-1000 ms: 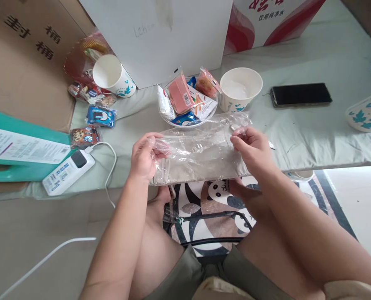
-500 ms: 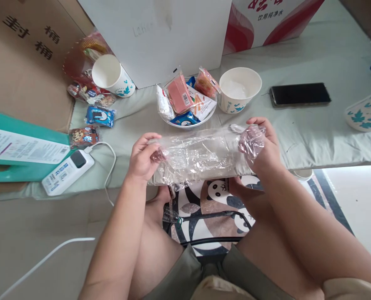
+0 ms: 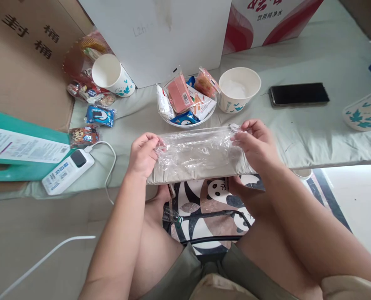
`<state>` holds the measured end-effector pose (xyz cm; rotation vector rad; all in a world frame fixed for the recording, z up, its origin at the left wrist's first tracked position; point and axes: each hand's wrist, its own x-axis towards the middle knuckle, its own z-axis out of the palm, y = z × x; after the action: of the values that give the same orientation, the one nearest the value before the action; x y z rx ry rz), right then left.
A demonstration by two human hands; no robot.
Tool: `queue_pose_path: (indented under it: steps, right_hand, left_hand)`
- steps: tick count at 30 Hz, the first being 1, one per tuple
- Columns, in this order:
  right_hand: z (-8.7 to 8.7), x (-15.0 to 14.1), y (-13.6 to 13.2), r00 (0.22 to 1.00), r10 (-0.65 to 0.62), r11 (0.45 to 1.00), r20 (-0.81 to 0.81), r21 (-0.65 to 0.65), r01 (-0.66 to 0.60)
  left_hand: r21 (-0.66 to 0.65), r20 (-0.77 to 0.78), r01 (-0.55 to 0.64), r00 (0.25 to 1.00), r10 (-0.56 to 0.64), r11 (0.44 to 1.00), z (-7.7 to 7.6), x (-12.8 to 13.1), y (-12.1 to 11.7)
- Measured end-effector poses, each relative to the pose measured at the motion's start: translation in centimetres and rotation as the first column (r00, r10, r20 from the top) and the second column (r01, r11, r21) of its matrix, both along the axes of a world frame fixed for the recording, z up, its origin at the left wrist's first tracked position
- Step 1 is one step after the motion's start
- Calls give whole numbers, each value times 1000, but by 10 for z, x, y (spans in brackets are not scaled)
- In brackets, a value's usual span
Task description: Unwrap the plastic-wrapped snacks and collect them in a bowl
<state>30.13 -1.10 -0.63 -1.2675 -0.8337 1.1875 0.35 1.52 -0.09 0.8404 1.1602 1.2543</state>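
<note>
Clear plastic film is stretched between my two hands, just above the front edge of the table. My left hand pinches its left end. The right end is pinched by my right hand, thumb against fingers. The film is thin and crinkled, and the tabletop shows through it; whether it is a flat sheet or a bag I cannot tell. Right behind it stands a white bowl heaped with packaged snacks. A paper cup with something whitish inside stands behind my right hand.
A black phone and another paper cup are on the right. At left are a paper cup, wrapped snacks and a white power bank with its cable. Boxes line the back.
My right hand has shifted slightly left and its fingers have come off the film bunched over them, now pinching the edge. The film hangs less below the table edge. My left hand barely moves.
</note>
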Motion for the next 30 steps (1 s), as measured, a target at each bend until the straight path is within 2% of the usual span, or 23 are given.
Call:
queue_pose_path:
  steps: [3, 7, 9, 12, 14, 16, 18, 19, 20, 22, 24, 26, 27, 28, 30]
  right_hand:
    - [-2, -2, 0, 994, 12, 1000, 110, -22, -9]
    - [-6, 1, 1, 975, -52, 998, 216, -7, 55]
    - [-7, 5, 1, 935, -110, 993, 337, 0, 116]
    - [-4, 10, -1, 796, -281, 960, 537, 152, 236]
    - [-2, 10, -3, 760, -336, 936, 557, 285, 205]
    - [0, 7, -6, 819, -219, 947, 530, 319, 47]
    - [0, -1, -9, 878, 46, 948, 477, 257, -190]
    - [0, -7, -10, 874, 205, 923, 441, 209, -322]
    - [0, -13, -11, 844, 355, 879, 401, 164, -448]
    - [2, -24, -11, 730, 588, 757, 349, 79, -648]
    - [5, -33, -12, 590, 730, 638, 346, -32, -770]
    - [10, -38, -12, 516, 783, 582, 348, -120, -804]
    - [11, -39, -13, 521, 780, 591, 345, -134, -795]
    - [13, -40, -13, 565, 754, 630, 335, -125, -766]
    - [14, -42, -14, 721, 637, 762, 273, -83, -642]
  left_hand:
    - [-33, -52, 49, 997, -50, 998, 0, 0, -2]
    - [-78, -178, -7, 984, -7, 997, 1, 2, -1]
    - [-95, -198, -25, 980, 6, 995, 2, 3, -1]
    - [-99, -170, 0, 985, -17, 995, 4, 5, -1]
    - [-108, -134, 72, 987, -86, 991, 6, 6, -4]
    - [-125, -99, 181, 976, -194, 975, 8, 8, -7]
    - [-126, -65, 288, 953, -297, 949, 10, 11, -11]
    - [-121, -49, 332, 939, -340, 935, 11, 13, -13]
    - [-115, -33, 375, 924, -381, 920, 11, 15, -15]
    - [-120, -5, 460, 886, -464, 880, 12, 17, -17]
    - [-122, 19, 506, 861, -508, 854, 14, 18, -18]
    - [-88, 56, 470, 883, -466, 878, 15, 19, -18]
    - [-63, 86, 415, 908, -409, 908, 15, 20, -18]
    - [-44, 124, 352, 931, -344, 935, 15, 22, -17]
    - [-43, 197, 273, 945, -260, 961, 12, 27, -19]
